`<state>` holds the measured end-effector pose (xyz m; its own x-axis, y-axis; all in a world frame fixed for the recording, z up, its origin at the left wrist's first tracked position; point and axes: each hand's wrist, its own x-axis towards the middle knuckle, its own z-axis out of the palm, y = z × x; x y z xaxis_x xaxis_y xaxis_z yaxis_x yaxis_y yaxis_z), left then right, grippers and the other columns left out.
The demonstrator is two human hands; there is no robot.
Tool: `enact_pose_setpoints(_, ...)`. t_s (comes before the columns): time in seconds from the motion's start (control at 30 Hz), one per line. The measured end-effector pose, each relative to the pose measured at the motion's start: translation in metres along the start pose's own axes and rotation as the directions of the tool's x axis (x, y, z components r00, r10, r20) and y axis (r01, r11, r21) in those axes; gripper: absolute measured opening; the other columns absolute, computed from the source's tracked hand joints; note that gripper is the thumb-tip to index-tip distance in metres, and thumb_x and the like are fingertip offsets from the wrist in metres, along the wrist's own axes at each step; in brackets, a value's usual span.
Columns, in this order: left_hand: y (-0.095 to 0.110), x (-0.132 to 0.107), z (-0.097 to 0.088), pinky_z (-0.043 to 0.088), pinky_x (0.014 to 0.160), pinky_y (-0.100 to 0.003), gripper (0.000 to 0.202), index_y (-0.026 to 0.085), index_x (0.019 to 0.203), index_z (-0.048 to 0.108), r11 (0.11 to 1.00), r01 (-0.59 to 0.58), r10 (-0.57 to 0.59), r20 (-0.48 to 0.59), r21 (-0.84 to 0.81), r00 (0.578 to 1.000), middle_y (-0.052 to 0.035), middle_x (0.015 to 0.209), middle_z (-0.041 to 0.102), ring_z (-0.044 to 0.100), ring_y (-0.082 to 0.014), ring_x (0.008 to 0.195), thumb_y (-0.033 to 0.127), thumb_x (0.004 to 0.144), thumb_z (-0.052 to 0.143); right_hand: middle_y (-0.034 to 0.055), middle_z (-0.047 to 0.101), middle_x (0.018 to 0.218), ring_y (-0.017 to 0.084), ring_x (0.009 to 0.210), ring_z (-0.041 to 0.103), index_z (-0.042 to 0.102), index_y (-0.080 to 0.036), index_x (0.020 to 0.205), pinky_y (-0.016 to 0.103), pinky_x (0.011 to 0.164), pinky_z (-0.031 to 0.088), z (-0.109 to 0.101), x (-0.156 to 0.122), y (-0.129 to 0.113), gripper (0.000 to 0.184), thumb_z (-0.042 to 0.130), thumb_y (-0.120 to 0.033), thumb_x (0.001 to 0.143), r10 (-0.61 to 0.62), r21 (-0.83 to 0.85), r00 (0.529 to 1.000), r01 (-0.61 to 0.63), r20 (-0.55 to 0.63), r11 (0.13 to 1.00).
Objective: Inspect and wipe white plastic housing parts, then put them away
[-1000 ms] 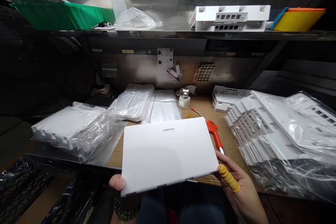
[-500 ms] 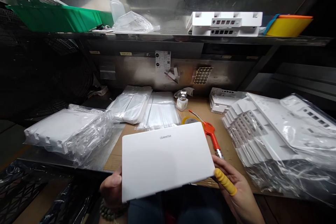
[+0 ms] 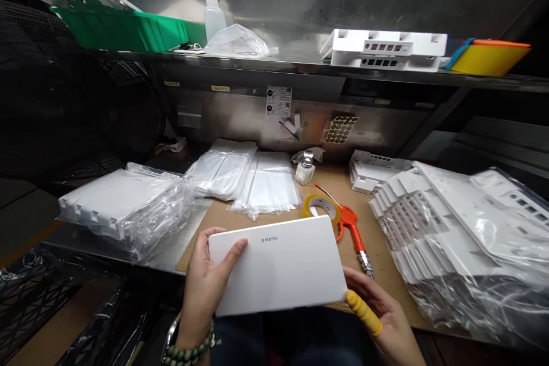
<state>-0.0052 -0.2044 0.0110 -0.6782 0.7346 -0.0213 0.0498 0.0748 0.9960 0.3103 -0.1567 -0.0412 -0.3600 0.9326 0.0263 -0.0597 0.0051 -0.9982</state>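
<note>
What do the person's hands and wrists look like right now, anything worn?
No gloves or sleeves are in view. The left hand has a bracelet of dark green and brown beads at the wrist, with a thin metallic band beside it, too cut off to identify. The right hand wears a yellow finger cot on one digit.

A yellowish tape roll is seen just beside an orange-handled air blow gun; clear plastic bags are spread behind them.
</note>
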Motion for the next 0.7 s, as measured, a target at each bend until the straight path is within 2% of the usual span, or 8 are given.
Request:
enact_pose_setpoints(0.1, -0.003, 0.001, -0.003, 0.049, 0.056, -0.023, 0.05, 0.025, 0.099, 0.061, 0.998, 0.044, -0.044, 0.008, -0.037, 0.999, 0.0016, 0.079, 0.065, 0.06, -0.0184, 0.067, 0.061, 0.071, 0.083, 0.0092, 0.076, 0.126, 0.026, 0.112, 0.075, 0.075, -0.034, 0.124, 0.032, 0.096, 0.061, 0.004, 0.0, -0.002, 0.036, 0.077, -0.033, 0.088, 0.022, 0.046, 0.999, -0.02, -0.037, 0.999)
enact_pose_setpoints(0.23, -0.006, 0.003, -0.008, 0.043, 0.054, -0.023, 0.054, 0.025, 0.097, 0.063, 0.997, 0.07, -0.07, 0.0, 0.022, 0.998, 0.0038, 0.072, 0.059, 0.052, -0.0166, 0.064, 0.074, 0.076, 0.071, 0.0072, 0.076, 0.126, 0.024, 0.113, 0.074, 0.076, -0.036, 0.122, 0.029, 0.096, 0.06, 0.011, -0.001, -0.005, 0.034, 0.079, -0.035, 0.087, 0.059, 0.083, 0.997, -0.055, -0.042, 0.995)
enact_pose_setpoints(0.4, -0.007, 0.001, -0.016, 0.045, 0.06, -0.023, 0.056, 0.024, 0.099, 0.071, 0.994, 0.109, -0.11, -0.053, -0.005, 0.993, -0.0001, 0.088, 0.068, 0.059, -0.0187, 0.079, 0.076, 0.082, 0.062, 0.0054, 0.075, 0.129, 0.021, 0.116, 0.072, 0.075, -0.037, 0.123, 0.028, 0.099, 0.058, 0.01, -0.005, 0.0, 0.035, 0.079, -0.034, 0.088, 0.085, 0.122, 0.996, -0.082, -0.028, 0.989)
enact_pose_setpoints(0.47, -0.004, -0.002, -0.017, 0.048, 0.06, -0.024, 0.055, 0.024, 0.102, 0.073, 0.985, 0.15, -0.154, -0.049, -0.084, 0.987, 0.0002, 0.089, 0.07, 0.061, -0.0181, 0.075, 0.074, 0.083, 0.063, 0.0057, 0.075, 0.129, 0.023, 0.116, 0.072, 0.074, -0.037, 0.124, 0.029, 0.097, 0.059, 0.008, -0.006, 0.004, 0.035, 0.078, -0.036, 0.088, 0.097, 0.147, 0.995, -0.092, -0.029, 0.985)
enact_pose_setpoints(0.53, 0.0, -0.005, -0.017, 0.051, 0.059, -0.026, 0.058, 0.023, 0.111, 0.073, 0.963, 0.204, -0.208, -0.005, -0.175, 0.978, -0.0004, 0.087, 0.073, 0.064, -0.0187, 0.071, 0.074, 0.083, 0.063, 0.0056, 0.075, 0.129, 0.023, 0.115, 0.073, 0.074, -0.037, 0.124, 0.03, 0.095, 0.06, 0.008, -0.005, 0.008, 0.036, 0.078, -0.037, 0.089, 0.115, 0.182, 0.993, -0.108, -0.03, 0.977)
enact_pose_setpoints(0.6, 0.003, -0.006, -0.018, 0.055, 0.059, -0.029, 0.068, 0.022, 0.123, 0.069, 0.919, 0.287, -0.271, 0.096, -0.269, 0.958, -0.0036, 0.089, 0.076, 0.069, -0.0223, 0.073, 0.076, 0.082, 0.062, 0.0055, 0.076, 0.127, 0.023, 0.113, 0.073, 0.074, -0.038, 0.124, 0.03, 0.095, 0.061, 0.008, -0.004, 0.01, 0.036, 0.078, -0.038, 0.088, 0.124, 0.204, 0.992, -0.117, -0.026, 0.972)
enact_pose_setpoints(0.7, 0.001, -0.002, -0.021, 0.06, 0.063, -0.034, 0.074, 0.02, 0.129, 0.065, 0.866, 0.41, -0.339, 0.267, -0.287, 0.902, -0.0082, 0.095, 0.079, 0.074, -0.0272, 0.077, 0.07, 0.076, 0.075, 0.0055, 0.076, 0.126, 0.022, 0.113, 0.073, 0.074, -0.037, 0.123, 0.03, 0.098, 0.059, 0.009, -0.001, 0.011, 0.035, 0.078, -0.037, 0.088, 0.085, 0.175, 0.996, -0.082, -0.015, 0.981)
